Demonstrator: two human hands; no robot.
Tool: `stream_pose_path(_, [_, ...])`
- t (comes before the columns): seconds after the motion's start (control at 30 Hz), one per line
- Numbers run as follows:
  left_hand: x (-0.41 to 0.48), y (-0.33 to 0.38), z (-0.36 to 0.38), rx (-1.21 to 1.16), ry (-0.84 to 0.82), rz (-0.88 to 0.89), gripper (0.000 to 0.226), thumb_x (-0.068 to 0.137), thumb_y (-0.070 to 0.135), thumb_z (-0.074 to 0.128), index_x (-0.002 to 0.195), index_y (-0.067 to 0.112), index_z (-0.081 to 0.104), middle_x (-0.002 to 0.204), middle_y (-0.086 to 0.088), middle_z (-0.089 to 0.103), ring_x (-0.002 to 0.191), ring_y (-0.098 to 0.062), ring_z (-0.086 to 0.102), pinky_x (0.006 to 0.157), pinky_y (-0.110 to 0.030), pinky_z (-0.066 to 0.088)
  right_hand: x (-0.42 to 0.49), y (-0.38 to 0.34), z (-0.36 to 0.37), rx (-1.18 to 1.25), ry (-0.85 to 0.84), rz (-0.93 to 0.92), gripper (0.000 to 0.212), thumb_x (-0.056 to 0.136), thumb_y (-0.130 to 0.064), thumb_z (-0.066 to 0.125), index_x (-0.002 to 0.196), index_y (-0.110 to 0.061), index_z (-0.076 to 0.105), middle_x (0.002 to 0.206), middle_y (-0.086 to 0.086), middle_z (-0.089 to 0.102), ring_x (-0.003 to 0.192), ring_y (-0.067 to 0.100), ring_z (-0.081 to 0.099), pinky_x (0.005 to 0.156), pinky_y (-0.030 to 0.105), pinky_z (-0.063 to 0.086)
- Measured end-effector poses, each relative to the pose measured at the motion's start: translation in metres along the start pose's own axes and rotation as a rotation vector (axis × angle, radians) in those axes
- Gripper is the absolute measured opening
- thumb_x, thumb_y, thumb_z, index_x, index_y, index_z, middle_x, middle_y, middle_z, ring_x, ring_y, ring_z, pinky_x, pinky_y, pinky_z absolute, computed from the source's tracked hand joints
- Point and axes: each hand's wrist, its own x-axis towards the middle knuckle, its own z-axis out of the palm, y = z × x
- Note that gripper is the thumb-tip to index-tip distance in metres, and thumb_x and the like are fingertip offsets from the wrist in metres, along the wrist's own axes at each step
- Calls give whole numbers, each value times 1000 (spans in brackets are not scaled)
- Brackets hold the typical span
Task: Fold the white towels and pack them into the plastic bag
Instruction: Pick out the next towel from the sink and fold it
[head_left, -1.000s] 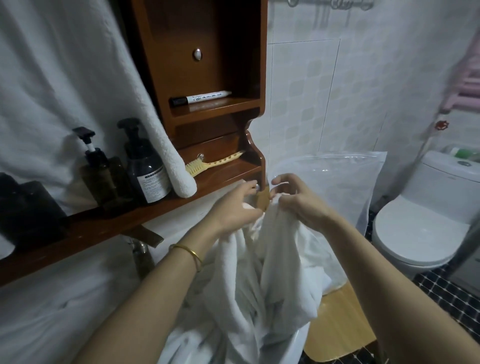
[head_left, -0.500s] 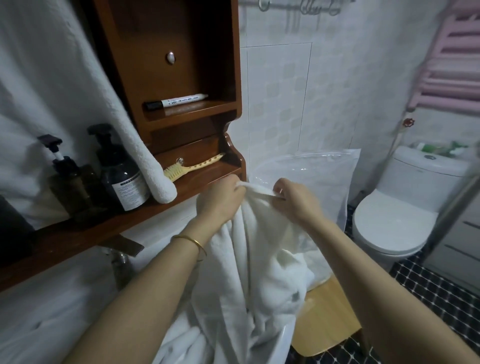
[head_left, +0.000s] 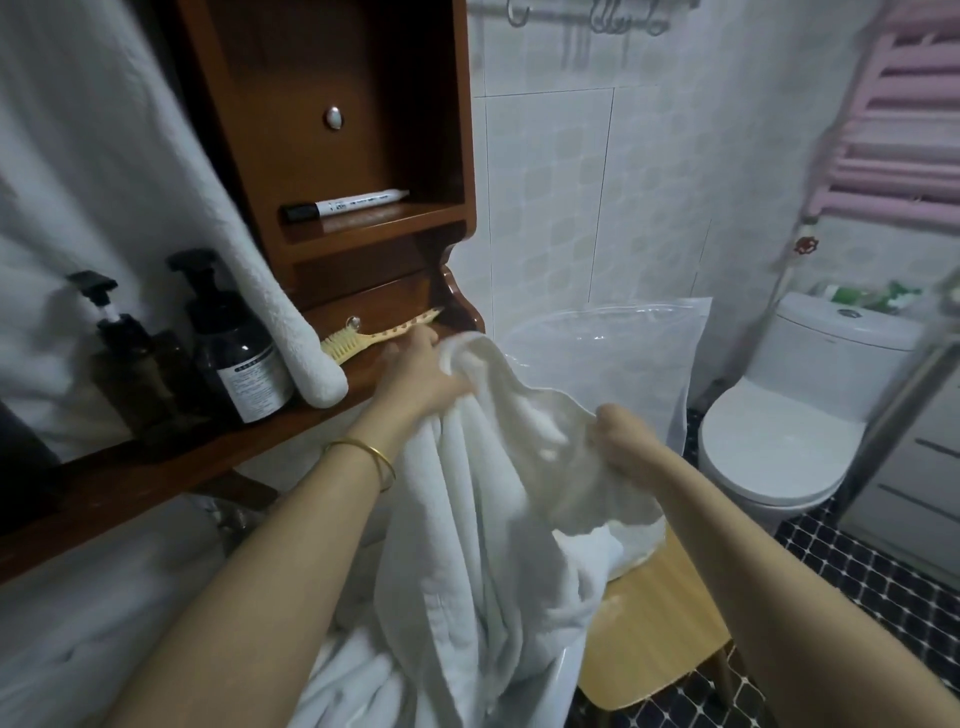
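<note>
Head view: blurred right hand (head_left: 621, 441), fingertips behind white towel (head_left: 493, 530) folds.

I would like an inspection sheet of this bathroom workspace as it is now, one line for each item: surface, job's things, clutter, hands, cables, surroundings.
Surface: wooden stool, partly covered by towel cloth.
Job's things: white towel held up, unfolded, hanging in creases; plastic bag upright behind it, contents cannot be told.
Clutter: pump bottles, brush and marker on the wooden shelf; hanging towel beside the bottles.
Hands: left hand grips the white towel's top edge; right hand grips the same edge further right.
Cables: nothing seen.
Surroundings: tiled wall, toilet, pink rail, dark tiled floor.
</note>
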Motion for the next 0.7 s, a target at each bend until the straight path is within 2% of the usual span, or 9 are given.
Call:
stream_pose_path(0.07, [-11, -7, 13, -15, -186, -118, 75, 79, 8, 69, 136, 30, 25, 134, -8, 22, 94, -22, 47, 56, -22, 45, -9, -10, -2, 310, -35, -32, 16, 84, -6, 44, 84, -19, 54, 72, 3, 51, 67, 20, 49, 56, 27, 35])
stream_pose_path(0.13, [-25, -15, 28, -91, -225, -170, 72, 81, -5, 57, 134, 30, 24, 132, -9, 19, 80, -17, 44, 49, -19, 42, -21, -24, 0, 560, -89, -61, 44, 86, 2, 41, 113, -31, 54, 83, -1, 54, 72, 18, 52, 57, 24, 43])
stream_pose_path(0.23, [-48, -35, 43, -226, -191, -290, 51, 85, -1, 48, 122, 26, 26, 122, -8, 28, 78, -18, 46, 50, -23, 41, -34, -37, 19, 886, -237, -13, 43, 87, 10, 38, 117, -7, 63, 88, 10, 60, 65, 17, 58, 53, 19, 49])
stream_pose_path(0.37, [-70, -70, 49, -252, -79, -360, 23, 85, 4, 46, 107, 9, 44, 111, -16, 46, 78, -27, 55, 47, -31, 44, -51, -42, 45, 1165, -494, 160, 39, 88, 5, 32, 121, 11, 54, 107, 29, 56, 96, 40, 56, 83, 46, 51])
stream_pose_path(0.43, [-79, -88, 51, -160, 15, -287, 7, 84, 2, 48, 87, 5, 53, 95, -18, 54, 75, -27, 55, 53, -29, 43, -58, -42, 59, 1193, -499, 135, 47, 84, 18, 25, 121, 9, 51, 104, 29, 50, 94, 42, 52, 84, 52, 50])
stream_pose_path(0.5, [-87, -106, 54, -105, 81, -253, 10, 86, 4, 49, 87, 6, 59, 95, -13, 61, 86, -29, 56, 63, -27, 38, -64, -42, 73, 977, -450, -37, 50, 81, 25, 27, 115, 0, 54, 103, 24, 52, 87, 35, 57, 82, 42, 52])
stream_pose_path(0.53, [-90, -115, 55, -74, 92, -265, 15, 87, 7, 48, 92, 7, 62, 100, -11, 64, 93, -30, 57, 67, -27, 39, -65, -41, 79, 722, -377, -172, 47, 81, 23, 34, 114, -2, 57, 105, 22, 56, 86, 28, 58, 81, 35, 51])
stream_pose_path(0.6, [-97, -129, 56, -2, 95, -312, 22, 91, 12, 43, 99, 13, 63, 108, -7, 65, 100, -30, 57, 75, -29, 43, -63, -40, 90, 131, -193, -413, 32, 83, 8, 49, 107, -7, 64, 105, 12, 62, 87, 23, 58, 75, 27, 43])
stream_pose_path(0.7, [-103, -141, 54, 93, 73, -361, 21, 95, 22, 37, 98, 16, 58, 109, -7, 63, 100, -31, 56, 79, -33, 45, -65, -44, 101, -520, -21, -513, 18, 81, -20, 57, 96, -16, 67, 104, 5, 56, 94, 28, 52, 70, 30, 33])
